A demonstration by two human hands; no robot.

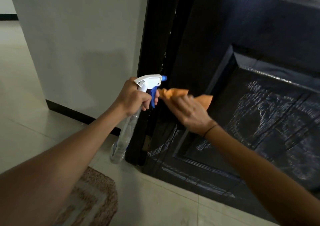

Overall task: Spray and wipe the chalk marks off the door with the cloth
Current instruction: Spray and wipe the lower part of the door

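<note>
The left hand grasps the neck of the spray bottle, fingers wrapped below the white head with one finger on the blue trigger; the nozzle points toward the right hand. The right hand presses the orange cloth against the dark door, fingers laid over the cloth and curled onto it, just beside the spray nozzle. The cloth is soft and limp and bunches at the fingertips; it is best taken as a wad under a flat palm so that pressure spreads evenly. The bottle is clear plastic and appears only partly filled, so it likely handles light; the neck grip is the correct hold, as the smooth body below the left hand may be slippery when wet. The chalk marks lie to the right of and below the right hand, across the recessed panel, with further traces below the right wrist near the lower edge of the door. The door surface is rigid and textured, so chalk probably lodges in the grain and calls for firm strokes. A patterned rug lies on the tile floor beneath the left forearm.
</note>
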